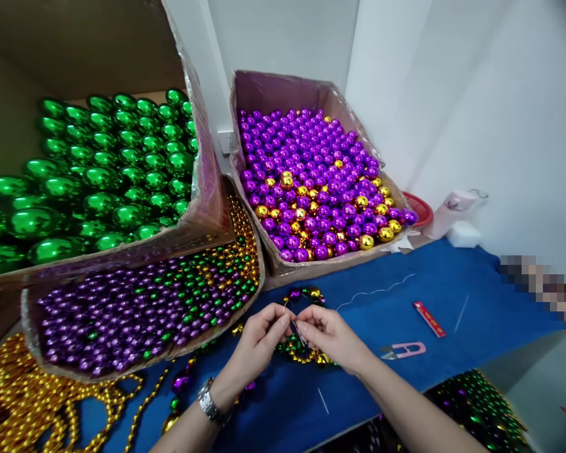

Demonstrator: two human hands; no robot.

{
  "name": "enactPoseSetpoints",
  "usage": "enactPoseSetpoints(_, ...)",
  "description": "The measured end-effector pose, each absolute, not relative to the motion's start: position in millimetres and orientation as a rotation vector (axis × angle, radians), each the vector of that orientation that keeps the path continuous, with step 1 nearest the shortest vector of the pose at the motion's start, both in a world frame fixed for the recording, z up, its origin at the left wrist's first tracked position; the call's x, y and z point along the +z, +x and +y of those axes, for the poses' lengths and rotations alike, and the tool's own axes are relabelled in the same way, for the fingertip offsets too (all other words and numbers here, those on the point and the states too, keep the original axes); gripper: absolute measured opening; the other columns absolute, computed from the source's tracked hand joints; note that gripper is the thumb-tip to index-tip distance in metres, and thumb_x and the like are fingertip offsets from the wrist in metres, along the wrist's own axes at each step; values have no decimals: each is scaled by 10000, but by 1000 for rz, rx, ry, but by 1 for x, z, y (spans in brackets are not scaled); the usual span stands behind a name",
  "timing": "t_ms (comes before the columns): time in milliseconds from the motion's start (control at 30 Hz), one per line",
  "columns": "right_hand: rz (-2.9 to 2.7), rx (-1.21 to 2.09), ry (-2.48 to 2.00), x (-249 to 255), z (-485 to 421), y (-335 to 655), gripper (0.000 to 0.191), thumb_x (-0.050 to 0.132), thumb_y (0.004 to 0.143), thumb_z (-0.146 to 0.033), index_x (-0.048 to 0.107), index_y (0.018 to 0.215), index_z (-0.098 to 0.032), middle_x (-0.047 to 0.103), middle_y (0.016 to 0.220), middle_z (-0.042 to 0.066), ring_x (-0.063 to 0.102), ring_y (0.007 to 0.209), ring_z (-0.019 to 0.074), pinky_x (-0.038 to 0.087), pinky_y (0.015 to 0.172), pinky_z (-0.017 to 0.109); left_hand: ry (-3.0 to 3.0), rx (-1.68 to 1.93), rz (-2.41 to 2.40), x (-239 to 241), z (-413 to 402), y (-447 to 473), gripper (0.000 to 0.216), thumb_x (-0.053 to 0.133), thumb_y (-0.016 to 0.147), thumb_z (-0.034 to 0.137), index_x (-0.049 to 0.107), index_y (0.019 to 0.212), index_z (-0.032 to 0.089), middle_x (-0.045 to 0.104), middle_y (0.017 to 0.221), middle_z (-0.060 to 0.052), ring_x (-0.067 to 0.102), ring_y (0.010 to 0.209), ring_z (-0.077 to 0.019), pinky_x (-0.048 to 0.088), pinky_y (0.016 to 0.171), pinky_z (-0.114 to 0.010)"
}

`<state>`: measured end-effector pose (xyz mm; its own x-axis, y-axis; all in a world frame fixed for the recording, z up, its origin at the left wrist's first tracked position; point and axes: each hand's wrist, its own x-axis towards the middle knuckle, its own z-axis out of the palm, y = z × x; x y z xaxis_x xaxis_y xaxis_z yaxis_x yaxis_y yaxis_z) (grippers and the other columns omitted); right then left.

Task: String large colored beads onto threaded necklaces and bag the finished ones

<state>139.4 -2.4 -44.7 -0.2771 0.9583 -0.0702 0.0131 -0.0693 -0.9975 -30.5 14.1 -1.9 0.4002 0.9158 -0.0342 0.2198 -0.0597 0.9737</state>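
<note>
Over the blue table point(453, 283), my left hand point(259, 340) and my right hand point(330, 336) meet, both pinched shut on a string of green, gold and purple beads point(296, 348). The fingertips touch around a small dark bead between them. A thin white thread point(377, 290) runs from the hands to the right across the cloth. A loop of beads point(306, 293) lies just behind my hands. A metal watch sits on my left wrist.
Cardboard boxes stand behind: large green balls point(99, 170) at left, purple and gold balls point(311, 182) at centre, small mixed beads point(141, 302) in front. Gold bead strands point(28, 402) pile at bottom left. Pink snips point(403, 350) and a red strip point(429, 318) lie at right.
</note>
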Motion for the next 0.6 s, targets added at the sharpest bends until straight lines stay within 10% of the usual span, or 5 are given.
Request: enactPoseSetpoints(600, -1355, 1488, -1139, -43, -3, 140, 191, 549, 868, -351, 532, 914, -166, 608, 771, 4, 586, 631, 95, 473, 594, 215, 1553, 770, 1056, -4, 15, -32, 230, 481, 891, 356, 571, 855, 148, 539, 683, 4, 498, 631, -118, 416, 590, -226)
